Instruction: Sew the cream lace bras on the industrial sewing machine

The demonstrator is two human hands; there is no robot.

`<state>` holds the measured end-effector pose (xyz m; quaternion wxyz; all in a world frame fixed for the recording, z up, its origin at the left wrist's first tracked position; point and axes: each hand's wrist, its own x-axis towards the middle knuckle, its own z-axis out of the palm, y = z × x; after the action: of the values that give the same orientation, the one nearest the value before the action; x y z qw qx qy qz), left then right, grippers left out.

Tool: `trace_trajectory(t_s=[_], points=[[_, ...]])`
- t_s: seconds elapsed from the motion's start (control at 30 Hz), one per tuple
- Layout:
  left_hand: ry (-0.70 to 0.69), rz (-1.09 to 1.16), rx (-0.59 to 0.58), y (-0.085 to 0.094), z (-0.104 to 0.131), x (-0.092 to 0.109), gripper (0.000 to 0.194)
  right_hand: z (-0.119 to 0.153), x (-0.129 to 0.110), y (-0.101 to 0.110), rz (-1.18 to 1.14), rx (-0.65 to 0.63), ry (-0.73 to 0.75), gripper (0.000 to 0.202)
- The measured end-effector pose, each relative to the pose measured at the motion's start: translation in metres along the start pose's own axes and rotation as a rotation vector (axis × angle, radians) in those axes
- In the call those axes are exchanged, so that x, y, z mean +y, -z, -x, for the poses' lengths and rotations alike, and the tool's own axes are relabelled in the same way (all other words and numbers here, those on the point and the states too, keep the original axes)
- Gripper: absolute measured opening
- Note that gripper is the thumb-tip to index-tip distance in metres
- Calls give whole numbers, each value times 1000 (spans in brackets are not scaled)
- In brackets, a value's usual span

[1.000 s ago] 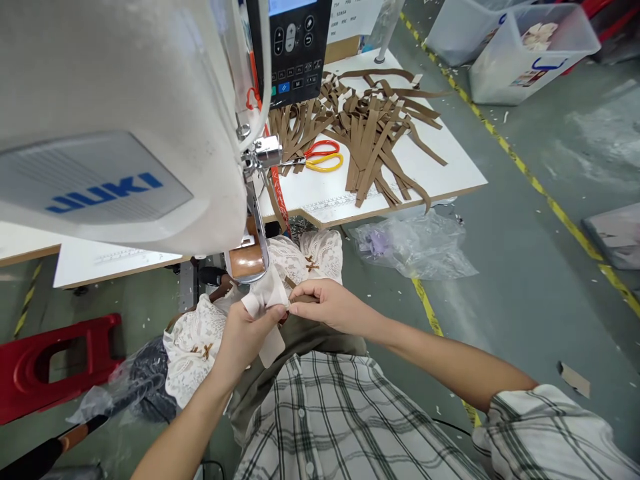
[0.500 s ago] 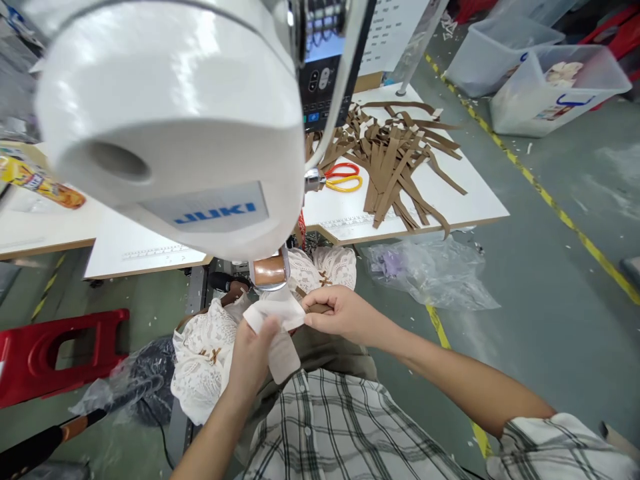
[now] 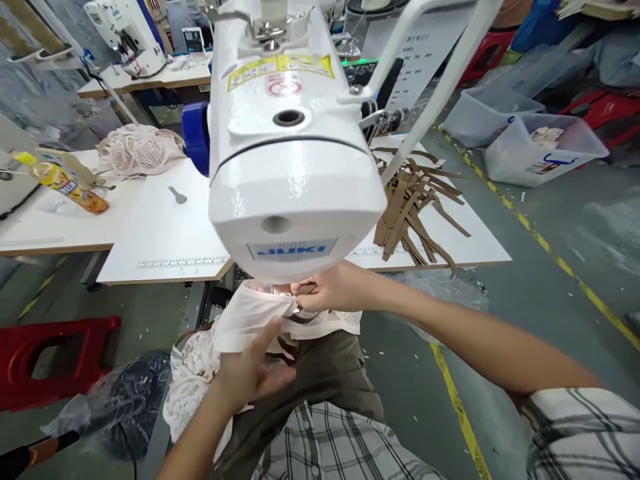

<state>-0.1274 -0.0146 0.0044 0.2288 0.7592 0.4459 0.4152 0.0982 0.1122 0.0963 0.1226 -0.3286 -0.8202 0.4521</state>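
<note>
A white JUKI sewing machine (image 3: 295, 193) fills the middle of the head view. Under its head, my right hand (image 3: 333, 287) has its fingers closed on the edge of a white bra (image 3: 255, 313), with something brown showing beside the fingertips. My left hand (image 3: 250, 370) is open, thumb and index finger apart, just below the hanging white fabric; whether a fingertip touches it I cannot tell. White lace bras (image 3: 193, 383) hang bunched to the left of my lap. The machine head hides the needle area.
Brown fabric strips (image 3: 413, 207) lie piled on the white table (image 3: 170, 247) right of the machine. At left are a yellow-capped bottle (image 3: 65, 183), a small grey tool (image 3: 177, 195) and pale lace garments (image 3: 143, 150). A red stool (image 3: 55, 360) and plastic bins (image 3: 543, 150) stand on the floor.
The view has tilted up and back. My left hand has let go of the white fabric and moved down, its fingers spreading. My right hand has come in under the machine head.
</note>
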Motion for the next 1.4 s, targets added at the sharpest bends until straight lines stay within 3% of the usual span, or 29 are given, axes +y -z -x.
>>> trace_trajectory(t_s=[0.13,0.23,0.43,0.57,0.7,1.1,1.27,1.4], points=[[-72,-311,-287,12,-21,-27,58,-6,4,2,61,-1,-3,15],[-97,-365,-360,14,-30,-37,55,-4,0,3,66,-21,-11,22],[-122,-382,-314,13,-35,-40,50,-1,-2,5,86,-23,-27,33],[-155,-508,-298,5,-37,-21,59,11,19,-11,135,201,99,8],[-132,-588,-216,-4,-40,2,61,21,40,-32,226,475,232,18],[12,-816,-153,-23,-36,31,59,18,47,-36,217,619,319,10],[19,-827,-213,-12,-40,35,53,22,55,-41,448,680,531,20],[-27,-682,-389,12,-46,26,50,20,51,-39,670,733,574,15]])
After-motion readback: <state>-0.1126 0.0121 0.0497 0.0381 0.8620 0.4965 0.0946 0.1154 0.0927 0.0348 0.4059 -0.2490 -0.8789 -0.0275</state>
